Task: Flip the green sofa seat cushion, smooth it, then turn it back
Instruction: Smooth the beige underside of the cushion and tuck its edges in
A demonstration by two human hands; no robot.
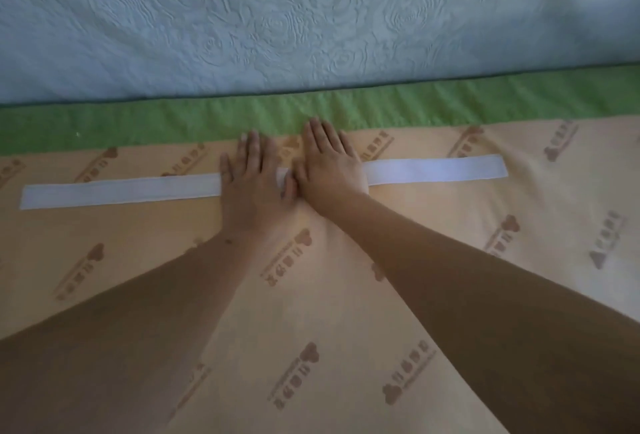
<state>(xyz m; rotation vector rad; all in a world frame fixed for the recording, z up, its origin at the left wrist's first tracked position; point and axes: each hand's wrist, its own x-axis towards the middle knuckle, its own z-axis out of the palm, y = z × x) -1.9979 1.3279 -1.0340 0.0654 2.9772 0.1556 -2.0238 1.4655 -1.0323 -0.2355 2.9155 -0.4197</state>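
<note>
Soft, diffuse, rather dim light covers the scene, and the shadows are faint and soft-edged. The left forearm [114,322] and right forearm [491,298] read dark near the bottom edge. Everything is slightly blurred, and the printed logos [298,373] smear. The wide lens tilts and bows the green cushion edge [138,121] toward the corners.

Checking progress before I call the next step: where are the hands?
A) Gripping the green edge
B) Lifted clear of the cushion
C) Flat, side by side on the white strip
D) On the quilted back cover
C: the left hand and right hand lie flat with straight fingers, side by side over the middle of the white strip on the tan underside of the cushion.
</note>
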